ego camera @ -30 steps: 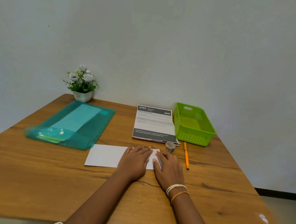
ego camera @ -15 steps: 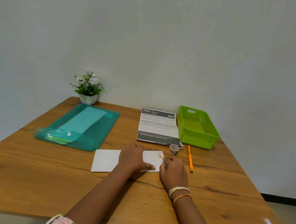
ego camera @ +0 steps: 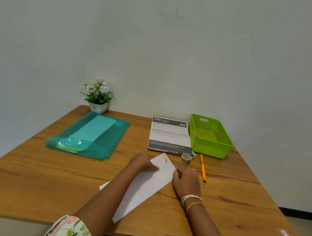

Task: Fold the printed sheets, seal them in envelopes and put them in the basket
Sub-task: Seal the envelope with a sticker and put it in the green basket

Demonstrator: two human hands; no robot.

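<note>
Your left hand (ego camera: 143,162) and right hand (ego camera: 186,178) flank the envelope (ego camera: 147,186) on the table (ego camera: 38,174). Beyond your fingertips lie the printed sheets (ego camera: 169,135); the tape roll (ego camera: 186,158) and pen (ego camera: 202,167) sit just right of your right fingers, the basket (ego camera: 210,137) behind them.

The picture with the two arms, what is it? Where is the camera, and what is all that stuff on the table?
The camera sits on a person's head and looks down, so you see their own arms. The left hand and right hand hold a white envelope, turned slantwise on the wooden table. Behind it lie printed sheets, a tape roll, an orange pen and a green basket with nothing showing inside. On the left are a teal folder and a flower pot.
</note>
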